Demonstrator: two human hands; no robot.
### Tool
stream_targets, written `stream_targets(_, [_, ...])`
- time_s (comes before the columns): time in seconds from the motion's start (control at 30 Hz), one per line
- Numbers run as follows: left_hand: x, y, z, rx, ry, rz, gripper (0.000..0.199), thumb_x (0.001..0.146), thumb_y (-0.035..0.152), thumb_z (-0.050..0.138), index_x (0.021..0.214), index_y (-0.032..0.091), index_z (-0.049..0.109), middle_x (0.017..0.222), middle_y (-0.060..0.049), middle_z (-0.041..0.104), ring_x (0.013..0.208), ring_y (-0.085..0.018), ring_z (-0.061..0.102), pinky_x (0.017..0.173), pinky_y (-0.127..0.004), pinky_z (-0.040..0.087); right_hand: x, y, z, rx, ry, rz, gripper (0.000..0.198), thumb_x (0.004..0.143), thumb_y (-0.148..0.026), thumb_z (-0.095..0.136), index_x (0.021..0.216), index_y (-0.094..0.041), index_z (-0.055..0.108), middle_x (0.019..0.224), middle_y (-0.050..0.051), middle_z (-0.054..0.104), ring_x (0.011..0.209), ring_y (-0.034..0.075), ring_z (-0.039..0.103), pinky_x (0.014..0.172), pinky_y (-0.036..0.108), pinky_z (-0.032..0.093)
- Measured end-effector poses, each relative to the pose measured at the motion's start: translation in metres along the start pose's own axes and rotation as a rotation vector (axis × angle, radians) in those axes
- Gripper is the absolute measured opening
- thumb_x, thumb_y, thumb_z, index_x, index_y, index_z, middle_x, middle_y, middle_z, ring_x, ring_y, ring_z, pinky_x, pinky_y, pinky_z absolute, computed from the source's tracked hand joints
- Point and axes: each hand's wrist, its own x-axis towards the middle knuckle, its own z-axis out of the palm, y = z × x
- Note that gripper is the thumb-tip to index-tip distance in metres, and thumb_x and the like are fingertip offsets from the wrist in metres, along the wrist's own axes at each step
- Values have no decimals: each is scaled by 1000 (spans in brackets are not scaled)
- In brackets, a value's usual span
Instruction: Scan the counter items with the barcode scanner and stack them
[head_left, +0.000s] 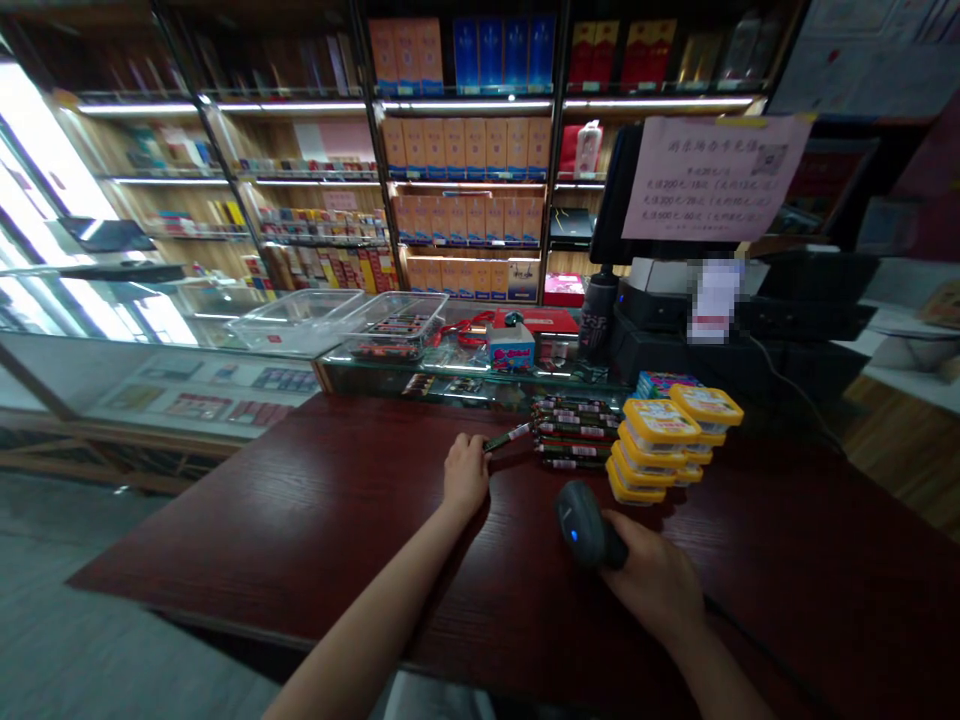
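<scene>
My left hand [466,474] is closed on one end of a slim dark stick-shaped packet [508,437] with a white barcode label. Its far end reaches to a pile of similar dark packets [574,434] on the dark red-brown table. In my right hand [656,575] is a black barcode scanner [579,522], a blue light glowing on its head and a cable trailing behind. The scanner's head is over the table, to the right of my left hand and apart from the packet. Yellow-lidded plastic tubs [660,422] stand stacked just beyond my right hand.
Behind the table runs a glass counter [480,372] bearing clear plastic trays [397,325] and a small blue-and-white box [511,348]. A monitor [616,195] with a pink paper notice [709,180] stands at the back right. Lit shelves of boxed goods [466,145] line the wall.
</scene>
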Motion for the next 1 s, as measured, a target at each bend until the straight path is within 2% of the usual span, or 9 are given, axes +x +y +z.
stream_targets(0.1, [-4, 1, -2, -13, 3, -29, 19, 85, 16, 50, 102, 20, 56, 101, -6, 52, 97, -19, 52, 85, -29, 41, 0, -11, -9, 249, -35, 80, 25, 74, -31, 59, 98, -25, 65, 88, 2, 73, 81, 22, 67, 66, 29, 47])
stream_targets(0.2, [-6, 5, -3, 11, 12, -44, 19, 85, 16, 50, 102, 21, 56, 103, -7, 52, 97, -19, 52, 85, -30, 41, 0, -20, -14, 516, -35, 60, 30, 73, -36, 62, 99, -21, 65, 93, 5, 73, 86, 23, 67, 72, 31, 50])
stream_targets(0.3, [-6, 7, -3, 38, 8, -52, 17, 86, 18, 50, 101, 21, 55, 103, -7, 51, 97, -20, 52, 85, -30, 41, 1, -26, -15, 572, -15, 55, 37, 73, -35, 63, 105, -18, 64, 98, 8, 72, 92, 25, 66, 80, 35, 50])
stream_targets(0.53, [-8, 6, -2, 49, 15, -29, 16, 86, 19, 51, 102, 21, 55, 101, -6, 51, 95, -20, 52, 82, -30, 41, 3, -32, -15, 556, 2, 41, 37, 74, -34, 62, 108, -17, 63, 103, 10, 71, 96, 25, 65, 84, 36, 49])
stream_targets(0.67, [-9, 7, -3, 28, 31, -24, 17, 86, 18, 51, 102, 21, 55, 102, -6, 52, 95, -19, 52, 82, -30, 41, 3, -33, -19, 544, 3, 37, 31, 75, -34, 61, 101, -18, 65, 99, 9, 71, 97, 25, 64, 83, 35, 50])
stream_targets(0.77, [-9, 7, -4, 47, 19, -23, 17, 85, 17, 51, 101, 21, 55, 101, -6, 51, 96, -19, 51, 84, -30, 41, 2, -33, -20, 534, -20, 33, 33, 75, -35, 60, 103, -19, 64, 99, 8, 71, 95, 24, 65, 79, 33, 50])
stream_targets(0.83, [-9, 8, -5, 61, 17, -29, 17, 85, 17, 51, 101, 21, 55, 102, -7, 51, 97, -20, 51, 83, -31, 41, 2, -32, -20, 455, -16, 24, 33, 76, -35, 59, 105, -21, 63, 98, 7, 72, 91, 24, 66, 75, 32, 50])
stream_targets(1.0, [-8, 6, -3, 44, 12, -42, 19, 85, 17, 51, 103, 21, 56, 103, -7, 53, 97, -21, 52, 84, -32, 41, 4, -21, -9, 37, 102, -21, 24, 75, -30, 55, 98, -23, 62, 89, 5, 71, 79, 23, 66, 66, 29, 46])
